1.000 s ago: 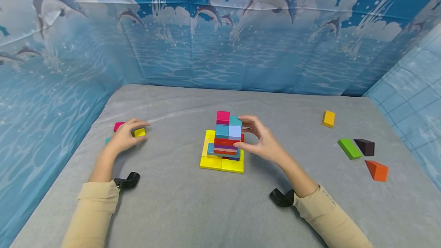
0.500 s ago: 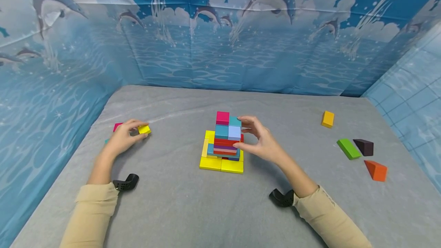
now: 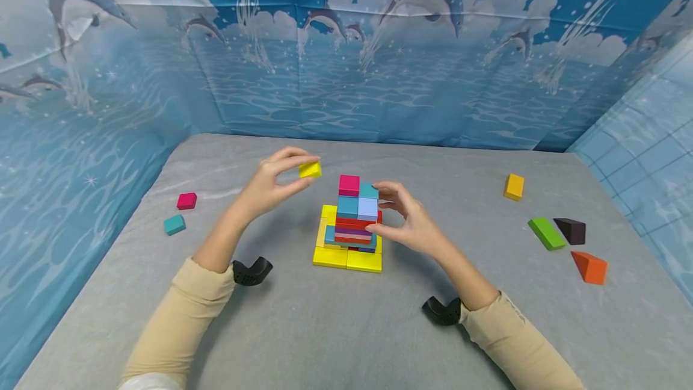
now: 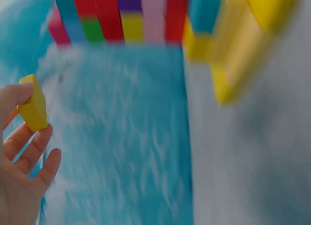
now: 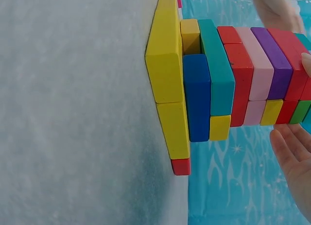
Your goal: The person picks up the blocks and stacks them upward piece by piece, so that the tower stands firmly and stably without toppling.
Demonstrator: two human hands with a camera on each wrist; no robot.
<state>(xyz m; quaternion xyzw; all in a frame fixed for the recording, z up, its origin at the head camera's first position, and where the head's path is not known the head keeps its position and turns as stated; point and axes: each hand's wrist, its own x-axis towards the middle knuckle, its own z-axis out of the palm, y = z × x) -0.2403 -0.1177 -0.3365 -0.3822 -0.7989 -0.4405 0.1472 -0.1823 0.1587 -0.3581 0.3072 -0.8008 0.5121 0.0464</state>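
A small yellow block [image 3: 310,170] is pinched between thumb and fingers of my left hand [image 3: 271,179], raised above the cloth just left of the tower's top. The left wrist view shows the same yellow block [image 4: 34,106] held by its edges. My right hand [image 3: 408,221] is at the right side of a stacked block tower [image 3: 354,223], thumb on its front and fingers round its far side. The tower has a wide yellow base, layers of red, purple, pink and blue, and a magenta block [image 3: 349,185] on top. In the right wrist view, the right hand [image 5: 294,157] is partly cut off.
A magenta block [image 3: 186,200] and a teal block [image 3: 174,224] lie at the left. At the right lie an orange-yellow block [image 3: 514,186], a green block [image 3: 547,233], a dark block [image 3: 571,231] and an orange wedge [image 3: 590,268]. A dolphin-print curtain [image 3: 346,95] backs the table.
My left hand has lifted the yellow block from the left of the table and carried it right, towards the tower, uncovering the magenta and teal blocks. My right hand has stayed at the tower.
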